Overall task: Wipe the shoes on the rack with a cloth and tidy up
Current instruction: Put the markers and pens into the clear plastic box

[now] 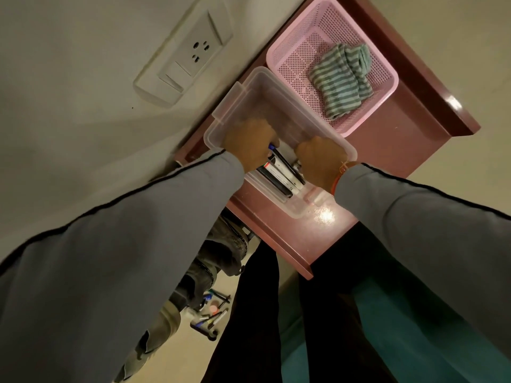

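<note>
Maroon cabinet top (387, 150): both hands' fingers hidden inside clear box (249, 87).

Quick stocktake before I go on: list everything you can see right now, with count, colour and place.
Cabinet top: one, reddish-brown, against wall.
Basket: one, pink, far end of top.
Cloth: one, green-grey striped, in basket.
Clear box: one, near basket.
Markers: several, black, in box.
Wall socket: one, white.
Floor markers: several, scattered below.
Left hand: in box, on markers.
Right hand: in box; grip hidden.
</note>
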